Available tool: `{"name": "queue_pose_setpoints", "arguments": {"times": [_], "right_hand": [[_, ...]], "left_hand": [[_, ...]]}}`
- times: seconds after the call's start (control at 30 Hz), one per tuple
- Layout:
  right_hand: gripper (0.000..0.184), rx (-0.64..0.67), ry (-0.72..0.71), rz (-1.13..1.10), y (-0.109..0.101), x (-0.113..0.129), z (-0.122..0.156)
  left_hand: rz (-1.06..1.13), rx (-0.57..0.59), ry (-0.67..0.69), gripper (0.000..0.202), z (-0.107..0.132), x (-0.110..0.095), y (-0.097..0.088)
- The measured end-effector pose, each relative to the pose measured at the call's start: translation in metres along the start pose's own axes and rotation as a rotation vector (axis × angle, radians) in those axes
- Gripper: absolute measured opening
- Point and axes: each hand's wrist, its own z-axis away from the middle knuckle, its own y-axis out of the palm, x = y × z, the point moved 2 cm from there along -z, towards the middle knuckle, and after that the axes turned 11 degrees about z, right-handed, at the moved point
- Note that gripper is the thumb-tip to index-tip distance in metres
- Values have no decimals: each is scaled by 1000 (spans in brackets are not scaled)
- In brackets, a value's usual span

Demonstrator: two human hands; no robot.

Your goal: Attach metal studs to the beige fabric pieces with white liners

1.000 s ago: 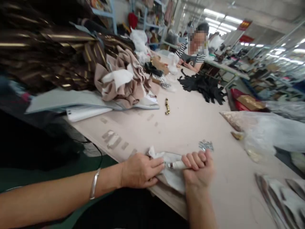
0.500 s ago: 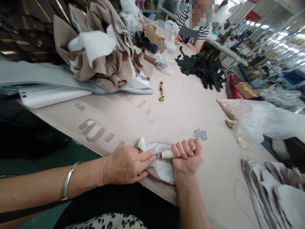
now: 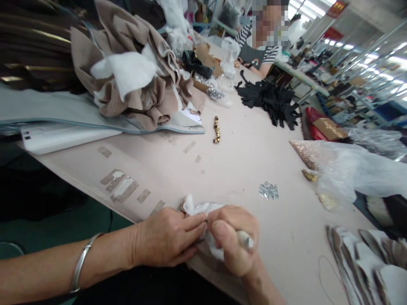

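My left hand (image 3: 165, 241) lies on a small white piece of fabric (image 3: 199, 208) at the near edge of the pale table (image 3: 241, 169), fingers pressed together and pinning it down. My right hand (image 3: 233, 243) is closed in a fist round a white-handled tool (image 3: 244, 239), with its tip pushed down into the fabric right beside my left fingertips. A silver bangle (image 3: 79, 264) sits on my left wrist. A small heap of silver bits (image 3: 269, 190) lies just beyond my right hand.
Beige and white cloth (image 3: 133, 80) is piled at the back left. A gold chain piece (image 3: 216, 129) and black cut pieces (image 3: 270, 101) lie further up the table. A clear plastic bag (image 3: 349, 169) and grey-white cut pieces (image 3: 365, 262) are on the right. Another person (image 3: 263, 42) sits at the far end.
My right hand has turned over and come in towards my left, tipping the tool from lying level to pointing down into the fabric. My left hand stays on the cloth.
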Motion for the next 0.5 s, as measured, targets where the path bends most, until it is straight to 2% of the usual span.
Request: {"name": "queue_pose_setpoints", "arguments": {"times": [0.1,0.23,0.3,0.5], "right_hand": [[45,37,-53,170,5,6,-4],[52,-102,141,139,3,0,-6],[54,-130,175,136,5,2,-8],[50,-50,88,318,26,23,-23]], "left_hand": [[-20,-3,-1,18,1,0,2],[-84,69,11,29,1,1,3],[-104,91,3,29,1,1,4],[-104,83,-66,28,2,2,9]]}}
